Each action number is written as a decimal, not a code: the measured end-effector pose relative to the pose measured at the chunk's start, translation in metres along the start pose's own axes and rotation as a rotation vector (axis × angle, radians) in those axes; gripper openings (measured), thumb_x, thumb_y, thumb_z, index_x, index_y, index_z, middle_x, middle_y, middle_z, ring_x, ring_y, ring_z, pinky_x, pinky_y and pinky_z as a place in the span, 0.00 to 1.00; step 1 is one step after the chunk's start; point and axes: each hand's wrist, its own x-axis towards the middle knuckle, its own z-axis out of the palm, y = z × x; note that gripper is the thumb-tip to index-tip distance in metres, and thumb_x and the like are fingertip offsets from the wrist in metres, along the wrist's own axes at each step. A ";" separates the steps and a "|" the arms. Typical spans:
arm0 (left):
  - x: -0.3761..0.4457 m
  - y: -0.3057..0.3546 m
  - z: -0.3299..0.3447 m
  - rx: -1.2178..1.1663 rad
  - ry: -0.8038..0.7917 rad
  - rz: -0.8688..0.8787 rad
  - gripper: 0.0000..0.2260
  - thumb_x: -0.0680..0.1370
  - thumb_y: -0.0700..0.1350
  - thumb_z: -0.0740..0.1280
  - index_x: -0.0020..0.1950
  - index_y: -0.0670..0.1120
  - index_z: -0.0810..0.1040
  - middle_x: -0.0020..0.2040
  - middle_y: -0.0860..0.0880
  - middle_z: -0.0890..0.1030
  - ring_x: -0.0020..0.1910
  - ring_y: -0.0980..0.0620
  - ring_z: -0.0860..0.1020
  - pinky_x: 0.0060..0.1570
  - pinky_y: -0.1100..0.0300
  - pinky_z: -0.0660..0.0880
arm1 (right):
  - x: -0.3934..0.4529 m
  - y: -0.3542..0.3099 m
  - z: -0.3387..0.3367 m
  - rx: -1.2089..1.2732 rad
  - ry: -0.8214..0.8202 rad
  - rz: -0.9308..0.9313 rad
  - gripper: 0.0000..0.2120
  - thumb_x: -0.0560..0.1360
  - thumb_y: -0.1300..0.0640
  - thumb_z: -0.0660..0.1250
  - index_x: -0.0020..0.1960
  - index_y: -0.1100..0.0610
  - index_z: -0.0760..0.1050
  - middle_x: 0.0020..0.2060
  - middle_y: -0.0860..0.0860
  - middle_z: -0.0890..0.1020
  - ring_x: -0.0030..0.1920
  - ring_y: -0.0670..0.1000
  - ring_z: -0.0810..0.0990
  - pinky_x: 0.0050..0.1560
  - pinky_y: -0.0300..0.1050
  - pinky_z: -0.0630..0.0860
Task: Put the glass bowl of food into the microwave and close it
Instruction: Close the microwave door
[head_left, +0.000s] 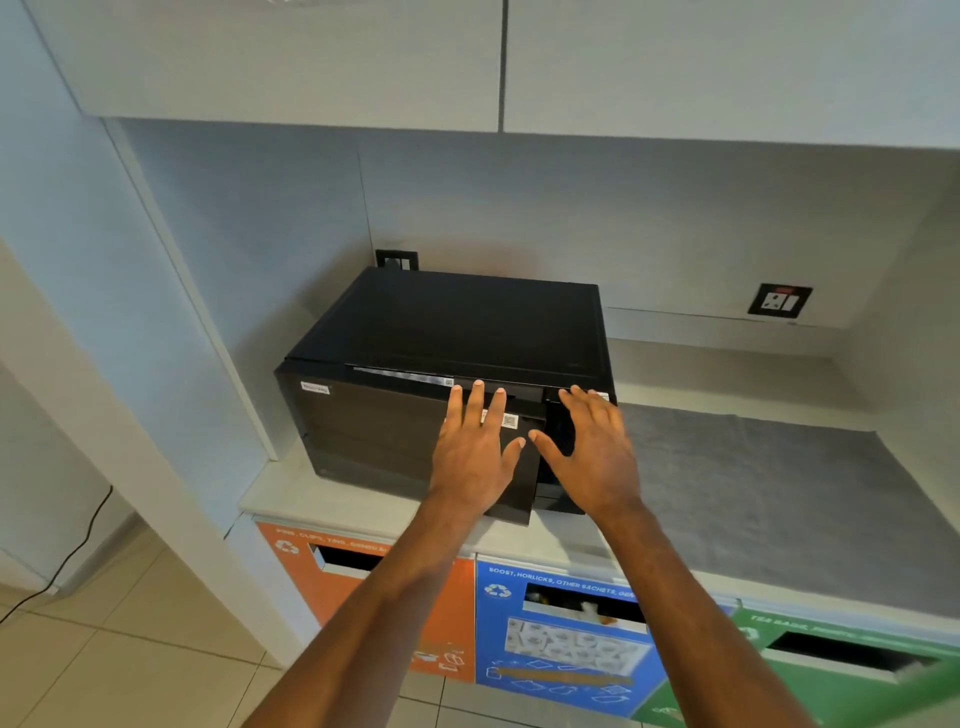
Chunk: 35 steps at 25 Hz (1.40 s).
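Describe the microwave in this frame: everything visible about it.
The microwave is a black, glossy box seen from above, standing on a pale counter in a wall recess. Its dark door is nearly shut, the right edge still slightly ajar. White stickers sit along the door's top. The left hand lies flat on the door; the right hand is spread over the control side. The interior is hidden.
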 end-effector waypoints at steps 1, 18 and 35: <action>0.003 0.000 0.003 0.011 0.003 0.009 0.33 0.82 0.60 0.60 0.83 0.53 0.50 0.85 0.47 0.48 0.83 0.43 0.41 0.78 0.41 0.62 | 0.002 -0.001 0.002 -0.005 0.018 0.005 0.35 0.76 0.32 0.62 0.78 0.48 0.64 0.77 0.49 0.69 0.78 0.53 0.63 0.73 0.56 0.68; 0.027 0.000 0.016 0.019 0.011 -0.005 0.32 0.83 0.57 0.61 0.83 0.53 0.51 0.85 0.47 0.49 0.83 0.42 0.42 0.78 0.43 0.63 | 0.015 -0.019 0.013 -0.025 0.158 0.138 0.23 0.76 0.41 0.69 0.67 0.49 0.75 0.65 0.50 0.78 0.67 0.54 0.74 0.62 0.51 0.77; 0.028 -0.003 0.012 0.039 -0.027 0.030 0.32 0.83 0.56 0.61 0.83 0.52 0.49 0.85 0.47 0.48 0.83 0.42 0.42 0.78 0.44 0.61 | 0.013 -0.023 0.011 -0.025 0.166 0.133 0.21 0.77 0.43 0.68 0.67 0.50 0.75 0.66 0.51 0.78 0.67 0.55 0.73 0.63 0.52 0.76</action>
